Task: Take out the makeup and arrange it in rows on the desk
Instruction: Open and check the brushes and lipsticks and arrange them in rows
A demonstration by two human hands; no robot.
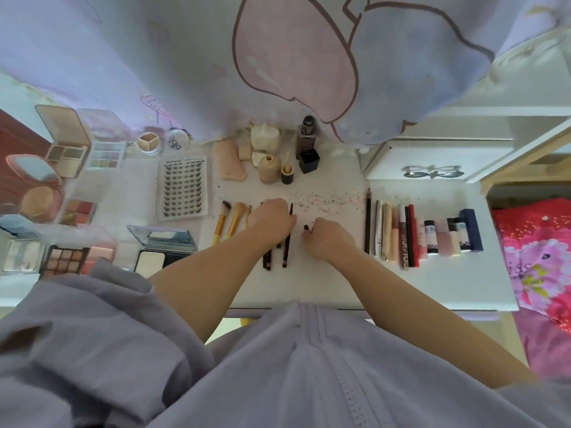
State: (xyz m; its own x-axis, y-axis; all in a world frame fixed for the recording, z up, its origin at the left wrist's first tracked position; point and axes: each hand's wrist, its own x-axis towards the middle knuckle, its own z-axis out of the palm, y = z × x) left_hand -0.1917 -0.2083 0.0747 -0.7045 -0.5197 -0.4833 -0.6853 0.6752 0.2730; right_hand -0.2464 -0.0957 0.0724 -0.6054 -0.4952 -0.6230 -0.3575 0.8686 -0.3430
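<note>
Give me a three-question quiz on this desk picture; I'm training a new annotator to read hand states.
1. True or false: the left hand rests on the dark pencils in the middle of the desk.
2. The false-lash card lies: A) right of the lip products, B) left of the yellow-handled brushes, C) on the drawer.
3. What small thing does the right hand pinch?

Key: 1 true; 2 B; 3 a small dark item, too small to identify.
</note>
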